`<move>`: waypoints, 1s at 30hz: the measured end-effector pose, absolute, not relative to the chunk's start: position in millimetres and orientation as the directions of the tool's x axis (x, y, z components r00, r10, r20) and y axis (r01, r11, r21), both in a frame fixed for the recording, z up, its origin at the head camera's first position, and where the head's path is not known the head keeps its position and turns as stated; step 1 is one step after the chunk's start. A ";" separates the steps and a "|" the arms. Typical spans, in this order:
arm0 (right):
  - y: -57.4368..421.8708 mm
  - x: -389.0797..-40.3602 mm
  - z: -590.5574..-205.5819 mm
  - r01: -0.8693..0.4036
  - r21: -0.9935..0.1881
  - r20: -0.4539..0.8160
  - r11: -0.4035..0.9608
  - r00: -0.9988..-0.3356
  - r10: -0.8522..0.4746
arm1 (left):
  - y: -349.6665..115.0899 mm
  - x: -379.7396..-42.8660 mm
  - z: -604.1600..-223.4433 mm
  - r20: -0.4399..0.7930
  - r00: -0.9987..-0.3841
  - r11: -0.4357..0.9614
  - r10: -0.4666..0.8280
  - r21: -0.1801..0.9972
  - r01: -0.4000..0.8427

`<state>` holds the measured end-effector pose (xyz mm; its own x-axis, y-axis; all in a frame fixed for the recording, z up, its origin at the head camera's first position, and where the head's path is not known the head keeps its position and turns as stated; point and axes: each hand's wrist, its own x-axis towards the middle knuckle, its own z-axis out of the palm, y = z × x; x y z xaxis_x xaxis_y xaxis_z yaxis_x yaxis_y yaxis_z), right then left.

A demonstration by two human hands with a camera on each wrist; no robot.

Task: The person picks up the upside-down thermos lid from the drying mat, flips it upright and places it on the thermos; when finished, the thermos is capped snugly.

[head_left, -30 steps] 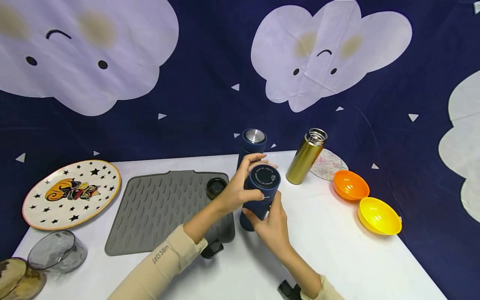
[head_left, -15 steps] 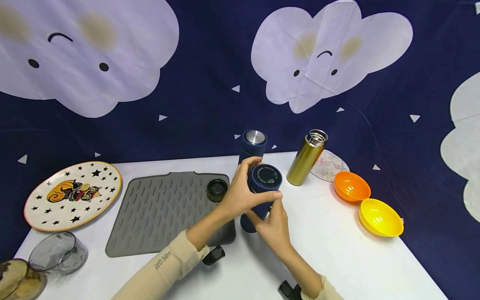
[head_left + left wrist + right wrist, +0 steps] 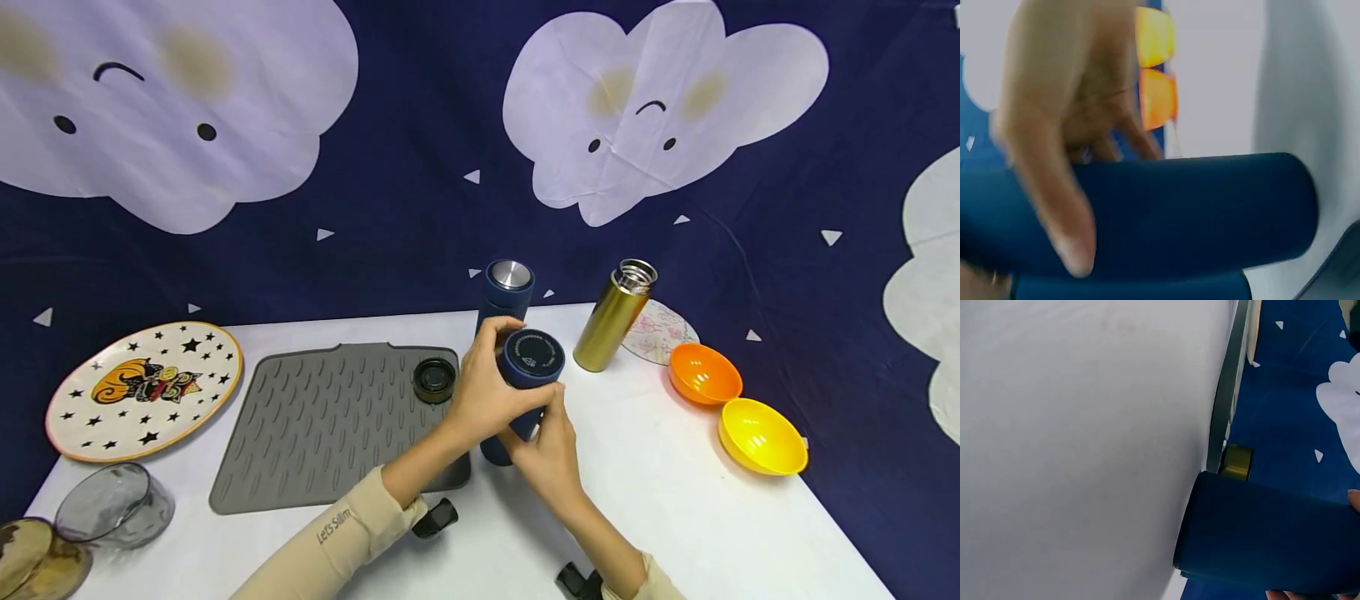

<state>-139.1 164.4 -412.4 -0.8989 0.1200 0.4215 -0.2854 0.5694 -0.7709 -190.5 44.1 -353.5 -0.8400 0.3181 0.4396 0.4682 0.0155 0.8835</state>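
A dark blue thermos point(image 3: 536, 421) is upright between both hands, its black round upper face bearing white print and a recycling mark. Around its upper part, the left hand point(image 3: 487, 387) grips with the thumb across the near side. Lower down the right hand point(image 3: 547, 458) holds the body. In the left wrist view the thermos point(image 3: 1197, 215) lies sideways, with the blurred right hand point(image 3: 1054, 137) around it. The right wrist view shows the plain lower end of the thermos point(image 3: 1266, 537). Just behind stands a second blue thermos point(image 3: 506, 296) with a silver-topped lid.
An uncapped gold thermos point(image 3: 611, 321) stands at back right, near an orange bowl point(image 3: 705, 375) and a yellow bowl point(image 3: 763, 437). A gold-sided lid point(image 3: 434, 380) rests on the grey mat point(image 3: 330, 433). Farther left are a patterned plate point(image 3: 161, 417) and two glasses point(image 3: 116, 504).
The left hand has shifted its grip, its thumb sliding right across the near side. The print on the thermos's upper face has turned clockwise. The right hand stays almost in place.
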 end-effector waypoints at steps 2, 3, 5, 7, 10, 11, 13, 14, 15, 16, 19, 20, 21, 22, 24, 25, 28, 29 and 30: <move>164.3 -138.4 -411.5 -0.276 -0.786 0.405 0.554 -0.906 0.123 | 39.2 -194.4 -353.3 0.453 -0.792 -0.161 0.410 0.890 0.426; 164.5 -138.3 -411.6 -0.273 -0.789 0.400 0.551 -0.908 0.123 | 36.8 -195.9 -353.1 0.454 -0.766 -0.230 0.456 0.891 0.391; 165.2 -138.2 -411.5 -0.277 -0.793 0.398 0.542 -0.910 0.116 | 35.5 -195.8 -353.0 0.429 -0.758 -0.247 0.490 0.903 0.352; 166.1 -138.5 -411.8 -0.286 -0.781 0.411 0.555 -0.905 0.112 | 38.0 -192.5 -352.3 0.417 -0.801 -0.098 0.429 0.903 0.417; 166.9 -138.6 -411.4 -0.304 -0.762 0.433 0.571 -0.896 0.101 | 42.1 -190.2 -351.3 0.385 -0.854 0.062 0.350 0.900 0.431; 167.0 -138.5 -411.4 -0.306 -0.763 0.432 0.570 -0.897 0.097 | 42.1 -190.9 -350.7 0.376 -0.855 0.043 0.357 0.908 0.417; 166.7 -137.9 -411.0 -0.304 -0.775 0.421 0.555 -0.902 0.093 | 40.6 -194.1 -349.7 0.392 -0.814 -0.117 0.428 0.918 0.380; 166.7 -137.7 -410.6 -0.301 -0.782 0.412 0.546 -0.907 0.091 | 39.7 -195.8 -349.6 0.396 -0.790 -0.187 0.469 0.918 0.349; 166.9 -138.0 -410.8 -0.301 -0.788 0.407 0.538 -0.909 0.087 | 39.1 -196.6 -349.5 0.391 -0.773 -0.224 0.499 0.920 0.321; 166.8 -138.3 -410.8 -0.305 -0.789 0.406 0.533 -0.910 0.080 | 39.2 -196.1 -349.3 0.385 -0.776 -0.213 0.499 0.923 0.321; 166.5 -139.5 -410.8 -0.301 -0.781 0.409 0.548 -0.909 0.084 | 43.5 -191.4 -350.5 0.422 -0.828 0.005 0.369 0.890 0.456; 166.5 -139.8 -411.0 -0.302 -0.775 0.412 0.555 -0.907 0.083 | 44.7 -189.4 -350.6 0.429 -0.848 0.090 0.313 0.875 0.476; 166.5 -140.1 -411.1 -0.304 -0.769 0.417 0.562 -0.905 0.082 | 45.2 -188.2 -350.8 0.431 -0.861 0.136 0.271 0.868 0.477; 166.2 -139.9 -410.7 -0.301 -0.770 0.414 0.563 -0.907 0.081 | 45.0 -188.3 -351.2 0.431 -0.865 0.132 0.257 0.871 0.473; 166.0 -139.7 -410.4 -0.292 -0.780 0.402 0.554 -0.911 0.086 | 41.8 -191.2 -351.7 0.437 -0.839 -0.010 0.324 0.889 0.459; 166.1 -139.6 -410.2 -0.293 -0.787 0.397 0.543 -0.914 0.082 | 39.8 -193.1 -351.7 0.435 -0.819 -0.100 0.373 0.897 0.430; 166.1 -139.4 -409.7 -0.302 -0.795 0.396 0.526 -0.916 0.072 | 38.1 -195.0 -352.1 0.396 -0.801 -0.181 0.449 0.918 0.352; 166.1 -139.3 -409.9 -0.307 -0.787 0.406 0.536 -0.911 0.074 | 39.9 -193.1 -352.2 0.399 -0.815 -0.126 0.420 0.915 0.383; 166.0 -139.3 -409.9 -0.311 -0.778 0.416 0.545 -0.906 0.076 | 42.9 -190.1 -352.2 0.407 -0.836 -0.042 0.369 0.905 0.422</move>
